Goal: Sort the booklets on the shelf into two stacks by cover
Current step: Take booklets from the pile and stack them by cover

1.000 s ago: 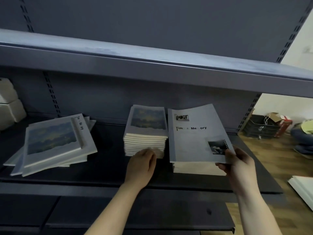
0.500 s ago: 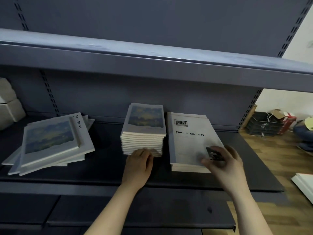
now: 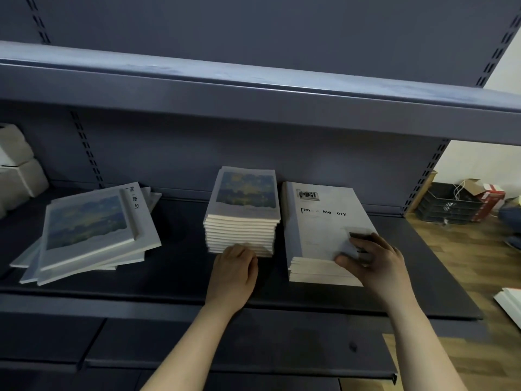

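On right stack [image 3: 318, 271], top booklet [image 3: 318, 230] now flat under right hand [image 3: 376, 259].

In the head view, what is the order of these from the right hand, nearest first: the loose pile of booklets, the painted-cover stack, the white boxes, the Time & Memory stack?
1. Time & Memory stack: the right hand rests on it.
2. Painted-cover stack: just left of it.
3. Loose pile: further left on the shelf.
4. White boxes: far left edge.

dark shelf [image 3: 180, 268] — three booklet piles [image 3: 242, 213]
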The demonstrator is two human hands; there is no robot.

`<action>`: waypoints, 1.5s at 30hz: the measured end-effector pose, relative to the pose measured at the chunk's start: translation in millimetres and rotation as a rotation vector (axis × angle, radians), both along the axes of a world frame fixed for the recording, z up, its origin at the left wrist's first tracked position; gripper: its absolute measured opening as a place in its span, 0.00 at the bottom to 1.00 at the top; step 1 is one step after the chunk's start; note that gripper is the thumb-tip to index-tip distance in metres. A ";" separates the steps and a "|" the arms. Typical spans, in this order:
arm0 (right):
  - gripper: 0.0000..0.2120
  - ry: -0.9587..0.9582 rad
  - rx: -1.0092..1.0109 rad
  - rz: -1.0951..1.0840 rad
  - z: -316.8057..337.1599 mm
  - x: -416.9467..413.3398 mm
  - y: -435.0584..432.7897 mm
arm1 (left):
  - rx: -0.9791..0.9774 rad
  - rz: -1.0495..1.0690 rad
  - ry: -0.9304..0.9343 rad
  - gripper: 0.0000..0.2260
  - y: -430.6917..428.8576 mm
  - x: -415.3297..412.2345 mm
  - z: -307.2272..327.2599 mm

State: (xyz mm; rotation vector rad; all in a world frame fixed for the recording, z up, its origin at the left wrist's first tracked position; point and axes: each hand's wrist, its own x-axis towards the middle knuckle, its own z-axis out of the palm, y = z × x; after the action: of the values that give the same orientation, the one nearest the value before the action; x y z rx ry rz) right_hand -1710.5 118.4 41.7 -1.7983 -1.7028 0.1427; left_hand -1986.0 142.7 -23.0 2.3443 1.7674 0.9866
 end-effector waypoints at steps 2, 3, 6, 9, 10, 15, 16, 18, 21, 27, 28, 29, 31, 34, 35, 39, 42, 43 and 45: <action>0.39 0.023 -0.016 0.016 -3.0 4.5 8.0 | 0.000 0.005 0.003 0.08 0.5 0.3 -0.3; 0.40 0.026 -0.020 0.024 -4.6 6.2 12.0 | -0.004 0.006 0.007 0.08 1.0 0.4 -0.7; 0.38 0.055 -0.017 0.034 -6.1 7.9 19.7 | -0.005 0.003 0.015 0.08 2.5 0.3 -1.6; 0.33 0.074 0.010 0.035 -3.7 6.6 20.4 | -0.008 0.005 0.027 0.08 3.3 0.5 -1.6; 0.33 0.090 0.003 0.029 -3.1 6.2 20.2 | -0.012 0.003 0.028 0.09 3.3 0.5 -1.8; 0.29 0.001 -0.006 -0.069 -4.2 -1.1 14.6 | -0.054 -0.039 0.009 0.09 2.2 -2.4 0.9; 0.25 -0.044 0.033 -0.090 -3.1 -4.7 11.3 | -0.069 -0.054 -0.001 0.10 1.1 -4.1 1.9; 0.15 -0.067 0.126 -0.091 1.3 -14.8 3.9 | -0.090 -0.076 -0.030 0.10 -3.7 -9.4 4.1; 0.04 0.035 0.148 0.009 7.8 -35.7 -5.7 | -0.099 -0.068 -0.055 0.10 -14.8 -26.9 8.6; 0.05 0.081 0.112 0.153 10.1 -91.9 -16.1 | -0.053 0.085 -0.054 0.10 -26.0 -90.9 22.6; 0.05 0.078 0.105 0.182 9.1 -102.3 -16.6 | -0.038 0.122 -0.059 0.09 -27.2 -103.4 25.5; 0.05 0.075 0.099 0.205 7.2 -112.0 -16.7 | -0.018 0.164 -0.062 0.08 -28.3 -116.1 28.4; 0.06 0.069 0.079 0.231 3.7 -129.8 -18.0 | 0.015 0.246 -0.060 0.07 -29.1 -141.7 33.3; 0.06 -0.006 0.081 0.227 -0.5 -150.2 -19.2 | 0.016 0.335 -0.003 0.05 -28.8 -178.7 38.7; 0.06 -0.022 0.081 0.222 -1.5 -155.0 -19.5 | 0.009 0.368 0.022 0.05 -28.6 -190.1 40.1; 0.05 -0.050 0.096 0.190 -4.0 -173.2 -18.5 | -0.044 0.537 0.083 0.06 -28.0 -230.6 42.3; 0.05 -0.044 0.115 0.100 -7.4 -182.8 -17.4 | -0.131 0.663 0.084 0.11 -27.8 -253.4 43.9; 0.06 -0.039 0.124 0.075 -8.9 -184.4 -16.9 | -0.158 0.691 0.078 0.13 -27.6 -259.0 44.6; 0.06 -0.037 0.138 0.049 -12.1 -186.3 -15.7 | -0.182 0.720 0.066 0.16 -26.9 -266.5 45.1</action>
State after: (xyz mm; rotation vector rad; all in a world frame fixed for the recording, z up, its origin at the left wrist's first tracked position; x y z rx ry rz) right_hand -1896.8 102.8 29.6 -1.6691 -1.7392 0.0125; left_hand -2252.6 115.8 22.1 1.6545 2.6695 0.7408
